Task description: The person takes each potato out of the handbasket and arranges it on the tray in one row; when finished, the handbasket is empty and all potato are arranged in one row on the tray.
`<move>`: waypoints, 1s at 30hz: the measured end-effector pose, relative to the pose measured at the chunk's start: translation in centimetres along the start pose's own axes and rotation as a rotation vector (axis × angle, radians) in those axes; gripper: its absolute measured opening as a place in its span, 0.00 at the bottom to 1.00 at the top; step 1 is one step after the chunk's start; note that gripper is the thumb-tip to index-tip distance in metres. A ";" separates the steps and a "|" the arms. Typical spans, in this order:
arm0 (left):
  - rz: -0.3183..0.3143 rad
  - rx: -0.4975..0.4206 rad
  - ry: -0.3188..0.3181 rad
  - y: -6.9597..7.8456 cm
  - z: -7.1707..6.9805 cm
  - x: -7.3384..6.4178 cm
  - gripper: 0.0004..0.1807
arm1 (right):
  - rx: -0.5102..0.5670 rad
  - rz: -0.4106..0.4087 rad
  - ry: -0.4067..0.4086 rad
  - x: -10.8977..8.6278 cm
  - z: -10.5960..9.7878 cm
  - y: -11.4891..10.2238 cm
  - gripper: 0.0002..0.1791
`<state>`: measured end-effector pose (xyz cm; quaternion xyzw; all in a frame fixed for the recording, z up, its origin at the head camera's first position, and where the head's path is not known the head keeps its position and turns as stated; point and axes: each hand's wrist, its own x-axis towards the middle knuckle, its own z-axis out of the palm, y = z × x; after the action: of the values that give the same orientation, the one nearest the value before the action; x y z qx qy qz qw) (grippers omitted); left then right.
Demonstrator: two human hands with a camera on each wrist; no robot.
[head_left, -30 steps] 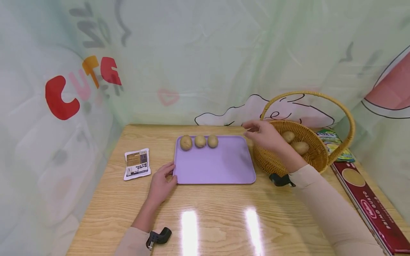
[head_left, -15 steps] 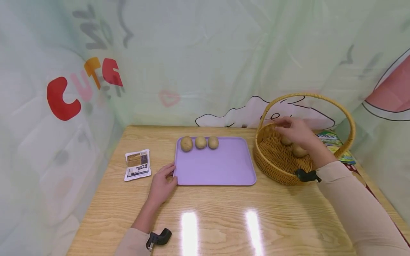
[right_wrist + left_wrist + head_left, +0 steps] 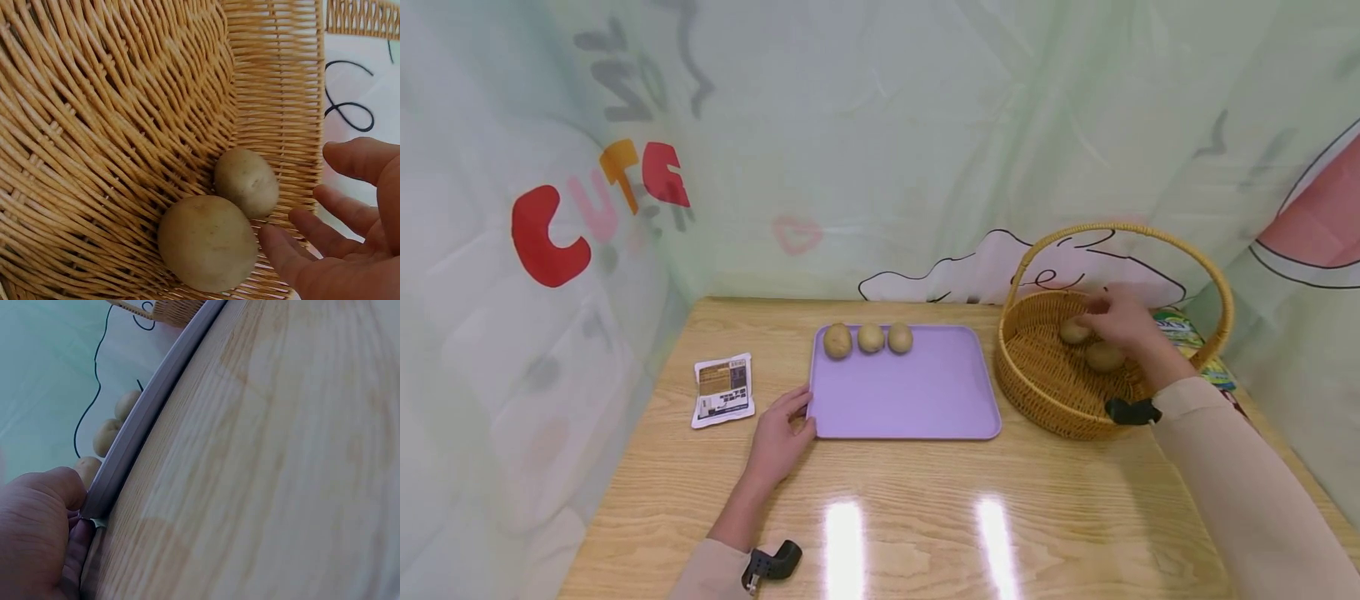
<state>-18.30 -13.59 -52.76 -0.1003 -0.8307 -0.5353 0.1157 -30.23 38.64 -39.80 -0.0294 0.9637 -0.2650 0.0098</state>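
Note:
At the purple tray (image 3: 902, 392), my left hand (image 3: 778, 437) grips the near left corner, thumb and fingers about its rim. Three potatoes (image 3: 871, 337) lie in a row along the tray's far left edge. My right hand (image 3: 1123, 321) reaches inside the wicker basket (image 3: 1037, 400) with nothing between its fingers. Two more potatoes lie side by side in there, a larger potato (image 3: 208, 244) and a smaller potato (image 3: 247, 183). In the right wrist view the thumb and fingers (image 3: 337, 209) are spread beside them; one fingertip is close to the larger one, and contact cannot be told.
Left of the tray lies a small printed packet (image 3: 723, 390). The basket's tall handle (image 3: 1120, 227) arches over the right hand. Behind the basket a green package (image 3: 1180, 329) is partly hidden. A printed curtain (image 3: 850, 150) hangs behind the wooden table (image 3: 895, 517).
My right hand has moved right from above the basket's left rim to the potatoes inside it. My left hand keeps its hold on the tray corner.

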 end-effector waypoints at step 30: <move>-0.005 0.000 0.003 0.1 -0.1 0.2 0.22 | -0.082 -0.048 -0.198 2.4 2.6 0.2 0.24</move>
<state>-18.41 -13.66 -52.57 -0.0975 -0.8307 -0.5358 0.1154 -32.57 37.31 -42.10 -0.0787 0.9672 -0.2212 0.0973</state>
